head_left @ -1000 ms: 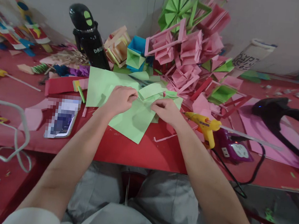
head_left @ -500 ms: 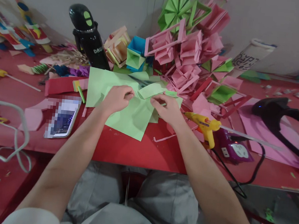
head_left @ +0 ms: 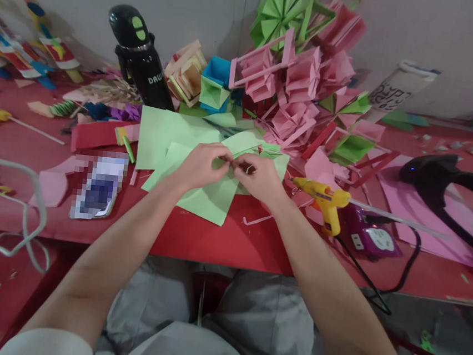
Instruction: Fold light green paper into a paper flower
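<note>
My left hand (head_left: 208, 165) and my right hand (head_left: 259, 174) meet fingertip to fingertip over a pile of light green paper sheets (head_left: 213, 200). Both are closed in a pinch; whatever sits between the fingertips is too small and hidden to make out. Just behind them, a pale green paper strip (head_left: 244, 140) lies across the pile. Beside it, above my right hand, are brighter green paper pieces (head_left: 271, 148). Dark scissors (head_left: 220, 127) rest at the back of the sheets, partly covered.
A yellow glue gun (head_left: 322, 199) and a purple power box (head_left: 371, 235) with a black cable lie to the right. At the left lies a phone (head_left: 100, 187). Behind stand a black bottle (head_left: 146, 68) and a heap of pink folded paper shapes (head_left: 296, 83).
My left hand has moved right and slightly toward me, and my right hand slightly left, so their fingertips now meet. The top green sheet's left side shows more.
</note>
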`<state>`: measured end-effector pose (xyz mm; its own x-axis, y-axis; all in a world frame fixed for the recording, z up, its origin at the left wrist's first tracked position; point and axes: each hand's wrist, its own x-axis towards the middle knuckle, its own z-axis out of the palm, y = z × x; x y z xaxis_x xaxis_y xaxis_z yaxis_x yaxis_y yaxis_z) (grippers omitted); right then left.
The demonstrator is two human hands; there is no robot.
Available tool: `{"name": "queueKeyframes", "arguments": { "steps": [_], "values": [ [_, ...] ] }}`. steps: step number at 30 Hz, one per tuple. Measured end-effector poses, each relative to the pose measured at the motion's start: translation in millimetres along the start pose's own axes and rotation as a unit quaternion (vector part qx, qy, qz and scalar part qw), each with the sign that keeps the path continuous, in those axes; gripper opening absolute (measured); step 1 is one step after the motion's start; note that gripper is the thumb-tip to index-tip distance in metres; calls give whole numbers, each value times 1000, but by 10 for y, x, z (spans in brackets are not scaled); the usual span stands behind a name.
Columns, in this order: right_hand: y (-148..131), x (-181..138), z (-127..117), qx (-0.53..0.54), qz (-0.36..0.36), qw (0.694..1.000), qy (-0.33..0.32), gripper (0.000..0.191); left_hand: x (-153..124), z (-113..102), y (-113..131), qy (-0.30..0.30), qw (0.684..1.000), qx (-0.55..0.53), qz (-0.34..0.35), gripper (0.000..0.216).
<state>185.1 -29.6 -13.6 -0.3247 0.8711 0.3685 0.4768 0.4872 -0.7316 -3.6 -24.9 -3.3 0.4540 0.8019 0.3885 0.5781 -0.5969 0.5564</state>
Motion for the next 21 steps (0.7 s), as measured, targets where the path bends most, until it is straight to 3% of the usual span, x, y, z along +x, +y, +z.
{"name": "queueKeyframes", "arguments": {
  "steps": [10,21],
  "values": [
    [0,-2,32,-21,-63,997,44,10,14,-63,-39,17,998,23,-57,10],
    [-18,-9,-24,-13,-65,996,60,10,7,-178,-186,36,992,51,-108,8]
  ]
}}
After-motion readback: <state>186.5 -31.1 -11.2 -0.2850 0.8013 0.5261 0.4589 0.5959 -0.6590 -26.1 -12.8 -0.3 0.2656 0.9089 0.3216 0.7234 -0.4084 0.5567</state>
